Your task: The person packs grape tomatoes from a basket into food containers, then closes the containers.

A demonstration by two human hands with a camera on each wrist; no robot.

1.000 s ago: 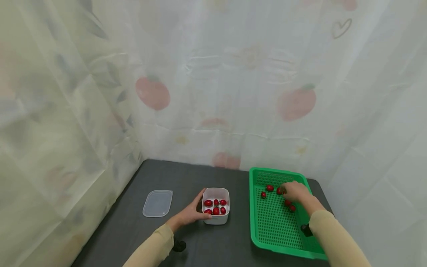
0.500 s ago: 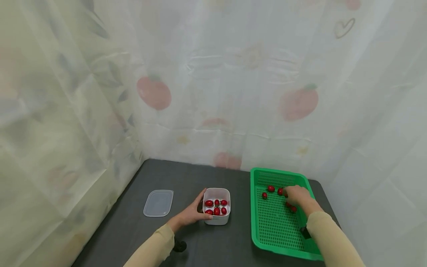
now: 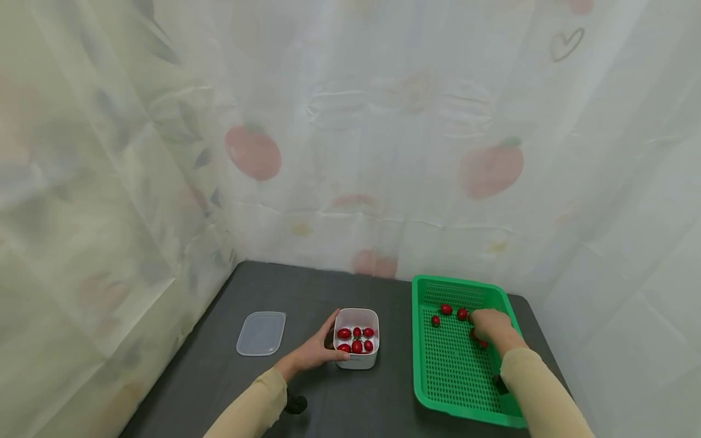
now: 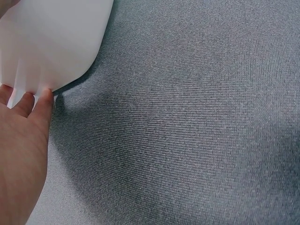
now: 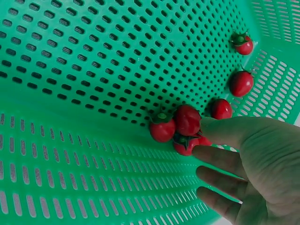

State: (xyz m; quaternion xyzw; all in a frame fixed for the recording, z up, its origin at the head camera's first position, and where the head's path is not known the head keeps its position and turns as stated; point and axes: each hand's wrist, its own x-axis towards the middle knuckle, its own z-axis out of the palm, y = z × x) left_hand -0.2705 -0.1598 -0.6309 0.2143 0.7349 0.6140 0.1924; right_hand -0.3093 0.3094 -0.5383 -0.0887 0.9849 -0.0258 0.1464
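Note:
A small white plastic container [image 3: 357, 362] stands on the dark table, with several red cherry tomatoes [image 3: 357, 347] inside. My left hand [image 3: 311, 351] holds it from the left, thumb on the near side and fingers round the far side; the left wrist view shows fingertips against its white wall. Over on the right, my right hand [image 3: 493, 330] reaches into a green perforated basket [image 3: 457, 377]. In the right wrist view, thumb and index finger pinch a cherry tomato [image 5: 204, 140], mostly hidden. Other tomatoes [image 5: 161, 129] lie close against the fingertips.
A translucent lid [image 3: 261, 333] lies flat to the left of the container. More loose tomatoes [image 3: 446, 309] lie toward the basket's far end. A patterned curtain [image 3: 350, 152] hangs behind the grey table [image 3: 306, 283], and other hangings close in both sides.
My right hand has shifted slightly right and nearer within the basket, to the clustered tomatoes. The left hand and container stay in place.

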